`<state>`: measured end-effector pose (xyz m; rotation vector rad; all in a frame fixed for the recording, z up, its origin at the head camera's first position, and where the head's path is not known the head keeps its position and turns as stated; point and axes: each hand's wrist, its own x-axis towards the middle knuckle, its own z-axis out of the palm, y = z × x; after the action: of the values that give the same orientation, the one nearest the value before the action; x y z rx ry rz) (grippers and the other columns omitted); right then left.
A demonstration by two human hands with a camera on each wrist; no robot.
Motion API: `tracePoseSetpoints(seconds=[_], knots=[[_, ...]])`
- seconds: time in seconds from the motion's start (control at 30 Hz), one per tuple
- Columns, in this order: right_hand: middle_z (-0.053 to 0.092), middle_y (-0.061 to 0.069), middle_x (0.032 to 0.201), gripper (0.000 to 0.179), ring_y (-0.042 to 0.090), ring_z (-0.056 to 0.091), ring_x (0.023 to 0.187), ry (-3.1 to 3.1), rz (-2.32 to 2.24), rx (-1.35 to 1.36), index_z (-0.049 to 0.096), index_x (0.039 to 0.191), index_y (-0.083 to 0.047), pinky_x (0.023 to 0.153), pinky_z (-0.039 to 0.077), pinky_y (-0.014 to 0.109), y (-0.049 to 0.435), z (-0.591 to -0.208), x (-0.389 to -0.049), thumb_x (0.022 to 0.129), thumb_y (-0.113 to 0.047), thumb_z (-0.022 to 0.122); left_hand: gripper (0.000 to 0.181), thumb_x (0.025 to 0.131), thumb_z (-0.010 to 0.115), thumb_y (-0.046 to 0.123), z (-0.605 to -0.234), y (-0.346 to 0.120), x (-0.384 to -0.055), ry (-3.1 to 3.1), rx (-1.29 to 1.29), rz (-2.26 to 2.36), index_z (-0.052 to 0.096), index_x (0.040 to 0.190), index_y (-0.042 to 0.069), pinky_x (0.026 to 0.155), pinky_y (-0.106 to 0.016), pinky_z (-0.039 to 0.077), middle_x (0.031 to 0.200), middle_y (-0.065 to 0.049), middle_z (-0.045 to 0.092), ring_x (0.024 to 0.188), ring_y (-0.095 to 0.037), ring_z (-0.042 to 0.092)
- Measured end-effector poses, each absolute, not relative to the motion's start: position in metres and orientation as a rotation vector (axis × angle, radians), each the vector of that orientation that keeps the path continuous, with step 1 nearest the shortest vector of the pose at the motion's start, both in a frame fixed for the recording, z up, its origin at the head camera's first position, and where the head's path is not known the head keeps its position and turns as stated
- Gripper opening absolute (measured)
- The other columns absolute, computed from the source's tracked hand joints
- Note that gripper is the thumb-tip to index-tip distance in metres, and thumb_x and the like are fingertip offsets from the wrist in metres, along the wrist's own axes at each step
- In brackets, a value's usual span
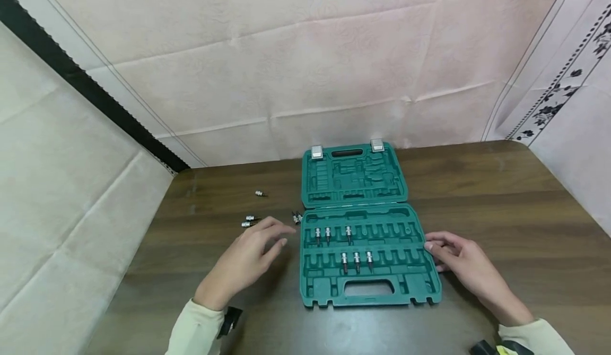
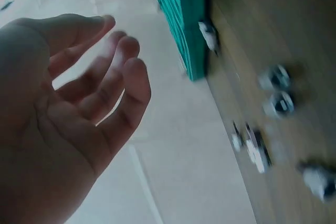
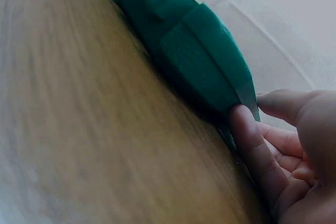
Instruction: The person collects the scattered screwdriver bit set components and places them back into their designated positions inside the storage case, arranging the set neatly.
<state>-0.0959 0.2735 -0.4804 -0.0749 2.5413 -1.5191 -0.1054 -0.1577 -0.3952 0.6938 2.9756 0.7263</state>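
Note:
A green plastic tool case (image 1: pixel 324 288) lies opened flat on the table, its molded lid folded toward the wall. Three socket bits (image 1: pixel 348 233) stand in its upper row of slots and three more bits (image 1: pixel 356 260) in the lower row. My left hand (image 1: pixel 248 254) hovers left of the case, fingers loosely bent and nothing between them, as the left wrist view also shows. My right hand (image 1: pixel 460 257) holds the case's right edge, thumb and fingers at the rim (image 3: pixel 241 85) in the right wrist view.
Loose socket bits lie on the wooden table (image 1: pixel 191 249) left of the case: one bit (image 1: pixel 260 193) farther back, a pair of bits (image 1: pixel 249 225) beyond my left hand, and another pair (image 1: pixel 297 217) beside the hinge. Pale cloth (image 1: pixel 286 79) hangs behind the table.

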Motion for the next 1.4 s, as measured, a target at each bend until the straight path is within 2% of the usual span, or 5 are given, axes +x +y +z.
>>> tracePoseSetpoints(seconds=[0.53, 0.67, 0.8, 1.1, 1.4], knots=[[0.069, 0.014, 0.113, 0.049, 0.008, 0.069, 0.090, 2.519, -1.535, -0.016, 0.062, 0.139, 0.003, 0.074, 0.062, 0.030, 0.272, -0.487, -0.094, 0.108, -0.035, 0.063, 0.037, 0.090, 0.070, -0.012, -0.420, -0.203, -0.119, 2.892, 0.690, 0.432, 0.077, 0.118, 0.011, 0.078, -0.030, 0.056, 0.121, -0.003, 0.071, 0.100, -0.015, 0.065], [0.070, 0.014, 0.113, 0.048, 0.008, 0.069, 0.091, 2.512, -1.545, -0.014, 0.062, 0.139, 0.003, 0.074, 0.062, 0.030, 0.272, -0.486, -0.094, 0.108, -0.034, 0.063, 0.038, 0.087, 0.081, -0.004, -0.418, -0.209, -0.121, 2.823, 0.647, 0.424, 0.076, 0.121, 0.013, 0.091, -0.041, 0.057, 0.130, -0.006, 0.069, 0.109, -0.019, 0.065], [0.070, 0.014, 0.112, 0.047, 0.007, 0.069, 0.090, 2.514, -1.560, -0.023, 0.062, 0.138, 0.003, 0.074, 0.062, 0.030, 0.271, -0.486, -0.094, 0.108, -0.034, 0.062, 0.045, 0.082, 0.091, 0.007, -0.414, -0.212, -0.126, 2.776, 0.614, 0.408, 0.075, 0.124, 0.015, 0.093, -0.044, 0.057, 0.133, -0.006, 0.068, 0.100, -0.016, 0.064], [0.070, 0.013, 0.112, 0.047, 0.008, 0.069, 0.091, 2.501, -1.563, -0.029, 0.063, 0.138, 0.002, 0.075, 0.062, 0.030, 0.268, -0.488, -0.096, 0.108, -0.035, 0.063, 0.038, 0.080, 0.092, 0.006, -0.414, -0.214, -0.128, 2.772, 0.608, 0.342, 0.079, 0.115, 0.013, 0.094, -0.045, 0.058, 0.116, 0.000, 0.075, 0.106, -0.020, 0.070], [0.070, 0.014, 0.113, 0.048, 0.008, 0.070, 0.091, 2.518, -1.544, -0.025, 0.062, 0.139, 0.002, 0.074, 0.062, 0.030, 0.272, -0.483, -0.095, 0.108, -0.035, 0.062, 0.031, 0.082, 0.092, 0.011, -0.420, -0.206, -0.133, 2.815, 0.715, 0.333, 0.078, 0.111, 0.010, 0.087, -0.038, 0.059, 0.107, 0.002, 0.073, 0.096, -0.014, 0.068]])
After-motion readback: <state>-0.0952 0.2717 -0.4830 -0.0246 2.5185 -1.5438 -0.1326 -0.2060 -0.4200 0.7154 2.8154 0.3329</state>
